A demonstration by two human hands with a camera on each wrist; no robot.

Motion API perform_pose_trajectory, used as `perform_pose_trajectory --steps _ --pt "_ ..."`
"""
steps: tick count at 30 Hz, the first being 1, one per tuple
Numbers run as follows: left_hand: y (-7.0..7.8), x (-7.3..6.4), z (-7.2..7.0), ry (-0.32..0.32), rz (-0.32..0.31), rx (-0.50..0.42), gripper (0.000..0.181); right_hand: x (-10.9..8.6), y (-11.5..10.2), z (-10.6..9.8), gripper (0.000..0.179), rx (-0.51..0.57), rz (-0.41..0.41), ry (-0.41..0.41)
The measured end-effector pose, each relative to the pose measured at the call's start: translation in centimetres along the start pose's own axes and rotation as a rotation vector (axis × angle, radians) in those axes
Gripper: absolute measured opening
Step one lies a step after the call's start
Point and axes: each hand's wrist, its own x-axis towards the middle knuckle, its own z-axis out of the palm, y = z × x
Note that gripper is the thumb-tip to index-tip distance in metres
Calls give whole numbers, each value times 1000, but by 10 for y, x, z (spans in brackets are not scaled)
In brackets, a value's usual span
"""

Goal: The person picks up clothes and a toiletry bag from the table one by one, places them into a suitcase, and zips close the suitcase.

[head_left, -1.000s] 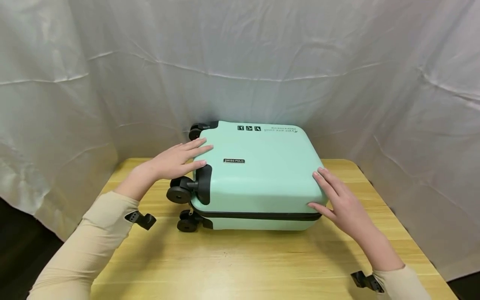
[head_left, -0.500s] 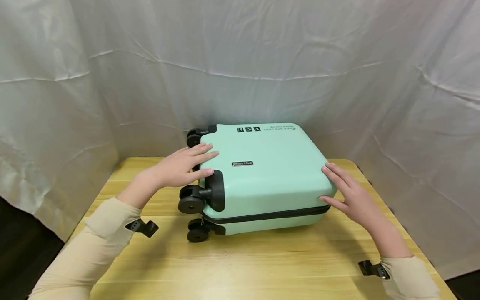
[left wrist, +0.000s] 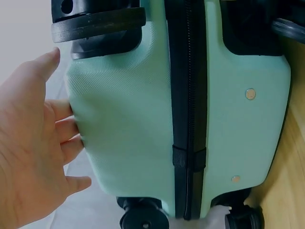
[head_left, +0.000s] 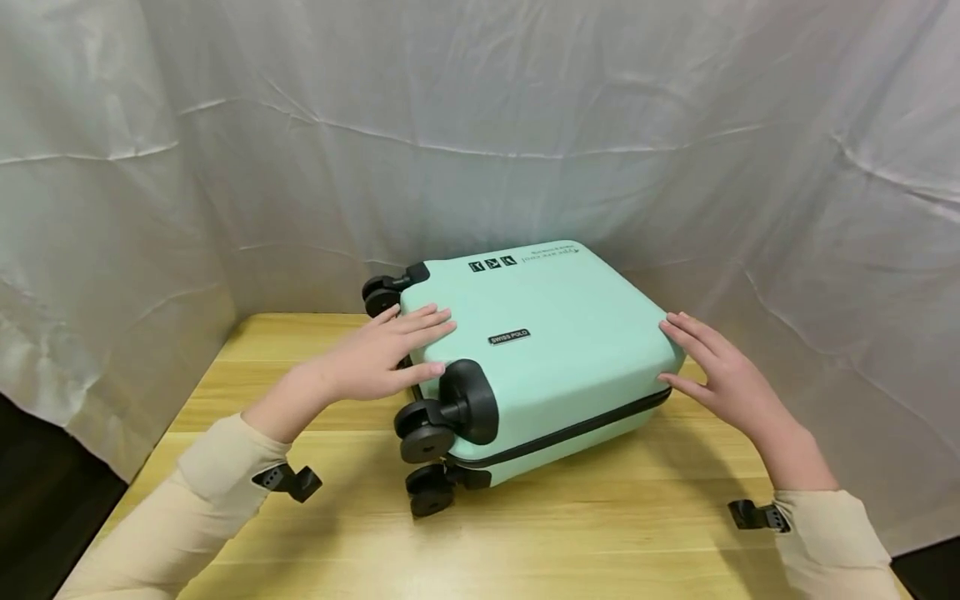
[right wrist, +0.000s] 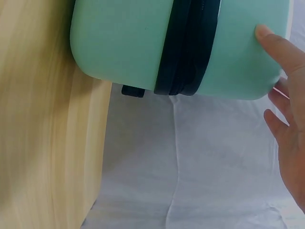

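A mint-green suitcase [head_left: 555,308] lies flat on the wooden table, turned at an angle, its black wheels [head_left: 426,433] toward the left. My left hand [head_left: 378,354] rests on the wheel end with fingers spread over the top edge; in the left wrist view its fingertips touch the shell beside a wheel [left wrist: 97,24]. At the opposite end, my right hand [head_left: 723,375] touches the near right corner with straight fingers. The right wrist view has the thumb pressed to the shell [right wrist: 238,57]. A black zipper band [left wrist: 188,109] runs round the suitcase's side.
The wooden table [head_left: 525,550] extends in front and to both sides. A pale grey cloth [head_left: 480,125] hangs close behind the suitcase and along both sides. Black camera mounts [head_left: 288,482] sit on both wrists.
The suitcase has turned, its wheel end swinging toward the front and right while the other end shifts right and back. Both hands have moved along with it, staying in contact.
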Motion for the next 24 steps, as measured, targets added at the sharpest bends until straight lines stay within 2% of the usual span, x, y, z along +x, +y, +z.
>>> perform_pose_trajectory --steps 3,6,10,18,24 --pt "5 -2 2 29 26 54 66 2 2 1 67 -9 -5 0" --pt "7 -5 6 58 45 84 67 4 2 3 76 -15 10 -18" --pt "9 -9 11 88 59 63 66 7 4 6 82 -23 19 -32" --pt "18 -16 13 139 87 67 69 16 12 14 79 -62 55 -47" --pt "18 -20 14 179 97 63 68 26 13 20 76 -84 83 -63"
